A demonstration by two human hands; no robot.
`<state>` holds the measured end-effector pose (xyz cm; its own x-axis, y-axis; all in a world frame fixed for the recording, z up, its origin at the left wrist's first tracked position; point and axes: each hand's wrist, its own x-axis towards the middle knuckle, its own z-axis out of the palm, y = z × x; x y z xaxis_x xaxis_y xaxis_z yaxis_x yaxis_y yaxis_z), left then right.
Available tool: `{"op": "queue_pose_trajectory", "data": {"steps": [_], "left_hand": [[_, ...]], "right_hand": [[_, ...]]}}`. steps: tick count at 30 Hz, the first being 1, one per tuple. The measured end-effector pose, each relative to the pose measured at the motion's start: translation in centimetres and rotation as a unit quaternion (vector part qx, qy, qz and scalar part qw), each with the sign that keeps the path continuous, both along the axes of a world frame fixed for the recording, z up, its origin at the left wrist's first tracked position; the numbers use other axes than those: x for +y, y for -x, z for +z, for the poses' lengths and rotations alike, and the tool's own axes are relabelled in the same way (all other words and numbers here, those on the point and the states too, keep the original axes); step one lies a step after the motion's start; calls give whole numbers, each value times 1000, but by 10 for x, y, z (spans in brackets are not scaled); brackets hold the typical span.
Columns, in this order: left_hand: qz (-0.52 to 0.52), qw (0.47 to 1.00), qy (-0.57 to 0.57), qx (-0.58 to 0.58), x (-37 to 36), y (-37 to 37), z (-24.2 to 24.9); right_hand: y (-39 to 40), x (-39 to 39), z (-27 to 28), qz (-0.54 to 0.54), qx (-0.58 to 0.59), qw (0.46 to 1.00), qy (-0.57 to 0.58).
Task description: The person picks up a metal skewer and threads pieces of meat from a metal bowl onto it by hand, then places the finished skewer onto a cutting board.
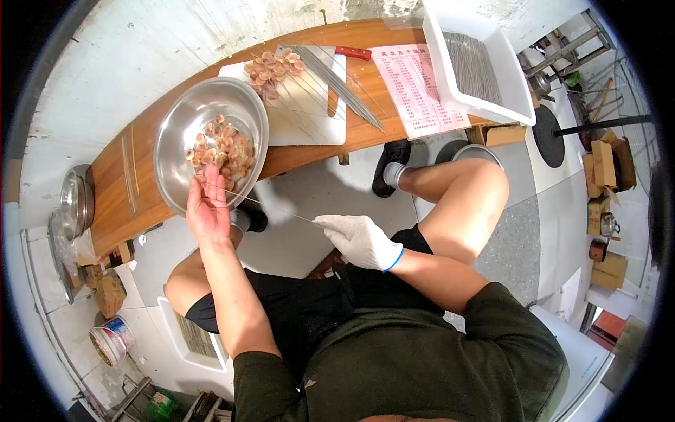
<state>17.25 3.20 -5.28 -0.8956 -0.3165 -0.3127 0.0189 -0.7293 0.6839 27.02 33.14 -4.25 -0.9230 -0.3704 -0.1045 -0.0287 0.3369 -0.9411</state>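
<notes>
My left hand [209,207], bare and palm up, is at the near rim of a large steel bowl [169,144]. Its fingers are stretched toward a heap of small, round, pinkish-brown meat pieces [228,151] in the bowl, with the thumb apart from them. My right hand [360,241] wears a white knitted glove with a blue cuff edge and is closed on the end of a thin metal skewer [271,206]. The skewer's far end reaches the fingers of my left hand, where its tip is hard to make out.
Beside the bowl, a white cutting board [309,130] bears loaded skewers [271,70] and a bundle of bare skewers [337,81]. A red handle [353,53], a pink printed sheet [415,91] and a white bin [517,91] of skewers sit rightward on the wooden table [105,204].
</notes>
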Motion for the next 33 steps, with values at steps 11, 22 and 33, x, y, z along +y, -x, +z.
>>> {"op": "queue_pose_trajectory", "data": {"steps": [11, 22, 33], "left_hand": [[43, 998, 14, -39, 8, 1, -2], [63, 996, 26, -54, 22, 1, -4], [62, 994, 47, -72, 37, 2, 1]], "right_hand": [[-7, -3, -5, -25, -13, 999, 38], [-11, -5, -7, -29, -32, 997, 65], [-8, -6, -13, -34, 2, 998, 54]]}}
